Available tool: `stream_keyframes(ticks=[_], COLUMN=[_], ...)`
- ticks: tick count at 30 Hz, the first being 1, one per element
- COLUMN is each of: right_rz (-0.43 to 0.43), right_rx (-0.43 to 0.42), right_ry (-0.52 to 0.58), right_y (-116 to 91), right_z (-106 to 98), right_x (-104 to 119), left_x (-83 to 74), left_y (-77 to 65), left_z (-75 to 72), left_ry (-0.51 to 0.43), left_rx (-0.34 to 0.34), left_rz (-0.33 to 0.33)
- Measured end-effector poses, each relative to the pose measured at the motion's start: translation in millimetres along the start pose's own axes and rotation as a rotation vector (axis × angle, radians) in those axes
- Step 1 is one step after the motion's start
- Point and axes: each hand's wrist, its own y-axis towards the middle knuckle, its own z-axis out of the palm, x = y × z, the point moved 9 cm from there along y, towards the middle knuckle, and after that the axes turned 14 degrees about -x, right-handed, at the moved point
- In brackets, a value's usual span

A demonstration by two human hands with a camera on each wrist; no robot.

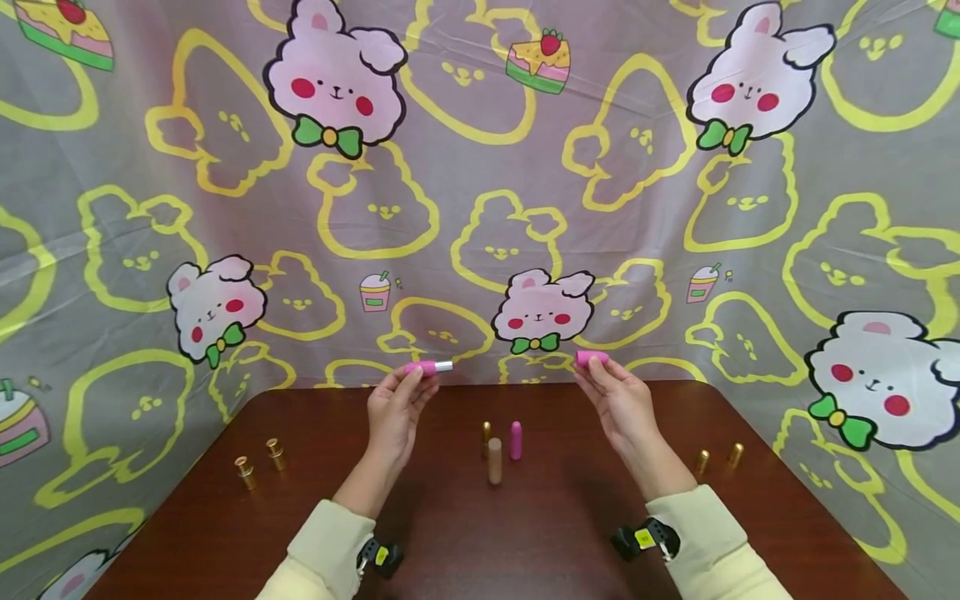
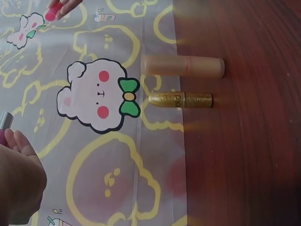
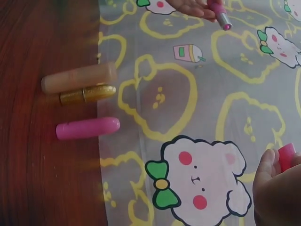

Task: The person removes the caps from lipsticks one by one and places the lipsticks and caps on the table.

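Raised above the far part of the table, my left hand (image 1: 396, 417) pinches a pink lipstick base (image 1: 424, 367), its silver inner tube pointing right. My right hand (image 1: 624, 408) holds a pink lipstick cap (image 1: 591, 358) between thumb and fingers, well apart from the base. In the right wrist view, a pink tip shows at the end of the silver tube (image 3: 225, 21). Between and below the hands stand three closed tubes: a gold lipstick (image 2: 195, 100), a beige tube (image 1: 495, 463) and a pink lipstick (image 1: 516, 442).
Two uncapped gold lipstick bases (image 1: 276, 455) stand on the left of the brown table (image 1: 540, 533). Over on the right are two gold caps (image 1: 736, 454). A grey cloth (image 1: 450, 250) with rabbit drawings hangs behind the table. Each wrist wears a small black camera (image 1: 641, 539).
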Motion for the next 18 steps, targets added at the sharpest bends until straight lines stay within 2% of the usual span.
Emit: stream_keyframes(ticks=[5, 12, 18], right_rz=[-0.001, -0.036, -0.07], right_rx=[0.011, 0.027, 0.026], right_ry=[-0.053, -0.103, -0.165], right_y=[2.7, 10.4, 13.1], right_z=[-5.7, -22.2, -43.5], right_x=[7.6, 30.0, 42.8], left_x=[-4.4, -13.5, -17.8], left_y=[2.0, 5.7, 9.7], left_z=[-6.9, -24.5, -38.0], left_ry=[-0.007, 0.013, 0.024], left_rx=[0.003, -0.075, -0.103], left_rz=[0.001, 0.033, 0.045])
